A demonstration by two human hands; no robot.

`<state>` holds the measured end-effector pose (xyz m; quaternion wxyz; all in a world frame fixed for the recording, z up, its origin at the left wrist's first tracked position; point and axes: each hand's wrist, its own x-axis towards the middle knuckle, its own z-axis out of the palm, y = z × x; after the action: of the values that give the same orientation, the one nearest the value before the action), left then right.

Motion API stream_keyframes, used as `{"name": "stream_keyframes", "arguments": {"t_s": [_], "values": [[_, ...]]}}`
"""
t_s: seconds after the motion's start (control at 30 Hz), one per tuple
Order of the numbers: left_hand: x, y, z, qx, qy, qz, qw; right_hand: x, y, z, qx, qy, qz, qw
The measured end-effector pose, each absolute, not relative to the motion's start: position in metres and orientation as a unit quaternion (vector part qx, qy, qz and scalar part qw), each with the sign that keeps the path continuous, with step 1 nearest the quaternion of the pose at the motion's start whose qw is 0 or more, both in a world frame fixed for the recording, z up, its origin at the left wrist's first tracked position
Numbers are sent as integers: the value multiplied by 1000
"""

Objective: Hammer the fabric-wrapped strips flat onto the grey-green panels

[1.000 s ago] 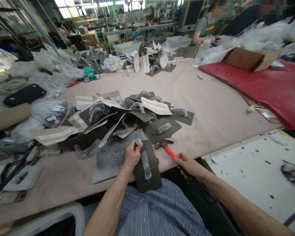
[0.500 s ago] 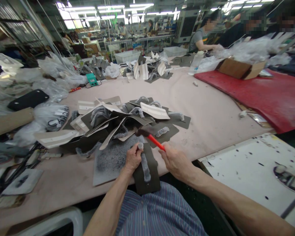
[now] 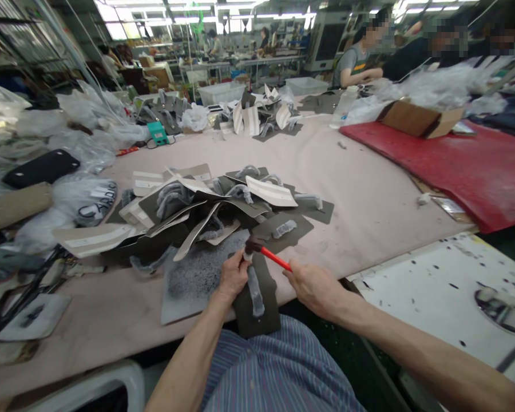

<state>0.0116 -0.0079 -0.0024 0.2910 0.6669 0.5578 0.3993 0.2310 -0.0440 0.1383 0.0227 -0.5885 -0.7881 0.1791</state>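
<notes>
My left hand point(image 3: 232, 277) is closed round a small metal punch point(image 3: 245, 254) standing upright on a dark olive card piece point(image 3: 266, 306) with a grey wrapped handle point(image 3: 255, 292). That piece lies over the table's near edge, partly on a grey speckled pad point(image 3: 193, 280). My right hand point(image 3: 311, 288) grips a hammer point(image 3: 268, 256) by its orange-red handle. The hammer's dark head rests on the top of the punch.
A heap of similar dark and cream card pieces point(image 3: 223, 206) lies just beyond on the pink table point(image 3: 369, 194). Plastic bags point(image 3: 81, 137) crowd the left. A red mat point(image 3: 459, 160) and a cardboard box point(image 3: 416, 117) are at the right. Other people work at the far end.
My right hand picked the hammer up from the table, raised it, and brought its head down onto the punch. My left hand stayed on the punch.
</notes>
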Motion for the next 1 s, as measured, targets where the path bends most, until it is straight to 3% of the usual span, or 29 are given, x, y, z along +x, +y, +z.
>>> {"name": "stream_keyframes", "arguments": {"t_s": [0.07, 0.23, 0.3, 0.43, 0.53, 0.63, 0.7, 0.83, 1.0], "values": [[12, -8, -3, 665, 555, 402, 297, 238, -44, 130, -596, -779, 193, -23], [11, -8, -3, 656, 544, 423, 308, 260, -36, 99, -616, -721, 316, 42], [10, -8, -4, 651, 542, 429, 314, 271, -32, 75, -619, -702, 350, 28], [10, -7, -3, 642, 541, 436, 324, 278, -27, 44, -642, -721, 260, -10], [11, -7, -3, 636, 544, 441, 324, 254, -31, 48, -621, -764, 159, 68], [11, -6, -6, 625, 543, 447, 339, 211, -45, 58, -561, -783, 213, 163], [11, -5, -8, 608, 545, 454, 357, 180, -57, 59, -531, -793, 262, 142], [11, 1, -8, 515, 576, 505, 385, 141, -73, 54, -560, -790, 244, 45], [10, 2, 1, 420, 584, 563, 406, 142, -70, 53, -588, -757, 279, 63]]}}
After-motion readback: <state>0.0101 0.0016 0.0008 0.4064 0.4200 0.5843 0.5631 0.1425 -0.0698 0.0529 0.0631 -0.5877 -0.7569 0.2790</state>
